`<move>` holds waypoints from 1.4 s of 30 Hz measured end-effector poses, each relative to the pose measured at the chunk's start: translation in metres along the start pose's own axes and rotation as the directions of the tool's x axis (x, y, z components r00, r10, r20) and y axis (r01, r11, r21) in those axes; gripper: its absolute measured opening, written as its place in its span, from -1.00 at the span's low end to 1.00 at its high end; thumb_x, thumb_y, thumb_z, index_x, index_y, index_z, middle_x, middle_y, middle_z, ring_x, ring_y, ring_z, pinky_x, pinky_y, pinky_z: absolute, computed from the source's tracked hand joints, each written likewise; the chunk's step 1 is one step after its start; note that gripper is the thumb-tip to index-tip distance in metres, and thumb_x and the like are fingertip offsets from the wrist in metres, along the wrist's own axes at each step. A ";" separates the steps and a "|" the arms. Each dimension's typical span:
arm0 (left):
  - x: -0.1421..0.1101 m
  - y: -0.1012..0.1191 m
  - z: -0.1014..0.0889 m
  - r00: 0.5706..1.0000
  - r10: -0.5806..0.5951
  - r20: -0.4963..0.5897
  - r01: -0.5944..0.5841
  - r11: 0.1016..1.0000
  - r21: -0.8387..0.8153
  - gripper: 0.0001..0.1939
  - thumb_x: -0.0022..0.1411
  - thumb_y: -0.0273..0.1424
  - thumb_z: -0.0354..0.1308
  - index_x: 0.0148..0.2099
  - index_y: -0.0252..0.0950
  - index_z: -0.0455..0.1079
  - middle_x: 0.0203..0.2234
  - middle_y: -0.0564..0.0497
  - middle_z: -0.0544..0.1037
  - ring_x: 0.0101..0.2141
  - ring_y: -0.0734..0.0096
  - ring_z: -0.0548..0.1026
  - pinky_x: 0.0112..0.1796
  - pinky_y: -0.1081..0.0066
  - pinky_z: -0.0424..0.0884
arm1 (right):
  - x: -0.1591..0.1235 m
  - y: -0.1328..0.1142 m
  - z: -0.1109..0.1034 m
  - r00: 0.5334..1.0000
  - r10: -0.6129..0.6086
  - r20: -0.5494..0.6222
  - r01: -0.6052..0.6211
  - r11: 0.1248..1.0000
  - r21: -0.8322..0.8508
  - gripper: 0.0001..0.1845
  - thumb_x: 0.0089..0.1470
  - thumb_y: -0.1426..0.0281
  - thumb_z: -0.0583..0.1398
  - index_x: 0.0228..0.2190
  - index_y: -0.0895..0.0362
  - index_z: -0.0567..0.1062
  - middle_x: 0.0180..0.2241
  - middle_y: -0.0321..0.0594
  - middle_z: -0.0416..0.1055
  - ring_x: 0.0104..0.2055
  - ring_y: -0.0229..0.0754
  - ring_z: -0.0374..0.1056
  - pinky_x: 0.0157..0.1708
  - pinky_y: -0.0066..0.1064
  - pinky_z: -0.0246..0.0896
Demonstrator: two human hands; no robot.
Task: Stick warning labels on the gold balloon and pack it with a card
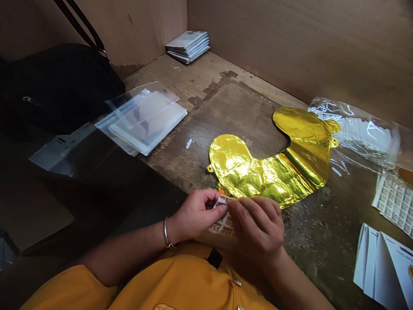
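"Fingers (253, 211) first: what are they holding?"

"Left hand (193, 215) pinches a sticker sheet (222, 228) between thumb and fingers; right hand (258, 228) is closed narrow on its upper edge. Whether a single label is loose there, I can't tell."

"And the step in hand?"

"Working at that edge, I'd judge. Any further move on it calls for a light pinch, since the sheet looks thin and curls."

"Where's the gold foil shape (264, 176)?"

"Flat on the desk (222, 107), just beyond both hands, its near edge partly hidden by them. It takes up the room straight ahead."

"Anything further out?"

"Clear sleeves (148, 122) to the left, beside a black bag (64, 90); a plastic packet (361, 133), more stickers (395, 202) and white cards (380, 262) to the right; a card stack (189, 45) in the far corner."
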State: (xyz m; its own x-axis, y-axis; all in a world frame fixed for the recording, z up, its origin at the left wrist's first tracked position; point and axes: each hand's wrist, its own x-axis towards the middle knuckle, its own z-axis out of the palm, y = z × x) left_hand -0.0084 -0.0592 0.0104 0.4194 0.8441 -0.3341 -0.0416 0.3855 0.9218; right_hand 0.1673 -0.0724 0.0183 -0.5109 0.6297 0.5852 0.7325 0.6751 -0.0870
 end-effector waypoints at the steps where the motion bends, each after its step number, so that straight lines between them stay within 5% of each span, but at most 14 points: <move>1: 0.000 0.001 -0.001 1.000 0.024 0.011 -0.024 1.000 0.017 -0.77 0.17 -0.30 0.15 -0.32 -0.42 0.42 -0.44 0.00 0.41 -0.41 0.45 0.32 -0.35 0.47 0.29 | 0.001 -0.001 0.000 1.000 0.020 0.008 -0.020 1.000 0.008 -0.75 0.03 0.52 0.25 -0.19 0.13 0.46 -0.36 -0.19 0.51 -0.31 -0.16 0.34 -0.27 -0.28 0.20; 9: -0.005 0.001 -0.012 0.985 0.173 0.010 -0.172 0.975 0.143 -0.69 0.34 -0.31 0.00 -0.39 -0.37 0.39 -0.49 0.06 0.39 -0.43 0.51 0.30 -0.35 0.52 0.26 | 0.008 -0.004 -0.001 0.989 0.147 0.019 -0.148 0.974 0.174 -0.78 0.02 0.59 0.23 -0.25 0.14 0.43 -0.38 -0.19 0.45 -0.36 -0.22 0.32 -0.29 -0.32 0.29; 17: -0.004 0.000 -0.010 0.996 0.059 0.070 -0.054 0.997 -0.060 -0.61 0.30 -0.18 0.03 -0.47 -0.37 0.30 -0.53 0.08 0.29 -0.48 0.53 0.20 -0.42 0.51 0.20 | -0.005 0.005 -0.005 0.997 -0.061 0.048 0.057 0.995 0.088 -0.76 0.08 0.52 0.17 -0.16 0.17 0.44 -0.31 -0.11 0.50 -0.29 -0.14 0.37 -0.27 -0.25 0.28; 28: 0.002 0.004 -0.013 0.998 0.038 0.054 -0.033 0.996 -0.081 -0.56 0.21 -0.07 0.13 -0.46 -0.38 0.35 -0.54 0.08 0.34 -0.50 0.55 0.26 -0.45 0.52 0.23 | 0.008 -0.001 -0.006 0.996 0.084 0.035 -0.090 0.976 0.201 -0.82 0.05 0.58 0.20 -0.27 0.14 0.42 -0.40 -0.20 0.45 -0.36 -0.23 0.33 -0.32 -0.34 0.28; 37: 0.004 0.001 -0.011 0.979 -0.107 0.171 0.157 0.938 -0.311 -0.51 0.03 0.00 0.28 -0.51 -0.36 0.32 -0.64 0.09 0.39 -0.60 0.56 0.32 -0.53 0.51 0.26 | -0.010 0.004 -0.011 0.999 -0.046 0.025 0.043 0.993 0.114 -0.78 0.10 0.48 0.18 -0.17 0.15 0.47 -0.31 -0.13 0.51 -0.27 -0.15 0.41 -0.25 -0.24 0.32; 42: 0.006 -0.007 -0.007 0.974 -0.154 0.165 0.211 0.881 -0.423 -0.55 0.02 -0.07 0.31 -0.50 -0.36 0.32 -0.66 0.14 0.35 -0.62 0.60 0.29 -0.53 0.54 0.23 | -0.013 0.001 -0.010 1.000 -0.009 0.016 0.007 0.990 0.142 -0.79 0.08 0.50 0.19 -0.19 0.12 0.47 -0.33 -0.15 0.50 -0.28 -0.15 0.41 -0.25 -0.24 0.33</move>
State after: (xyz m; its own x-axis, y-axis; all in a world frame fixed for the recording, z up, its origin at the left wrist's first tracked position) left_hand -0.0115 -0.0543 0.0001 0.5646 0.7014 -0.4350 -0.3318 0.6755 0.6585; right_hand 0.1790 -0.0843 0.0191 -0.5248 0.6294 0.5731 0.6578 0.7272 -0.1964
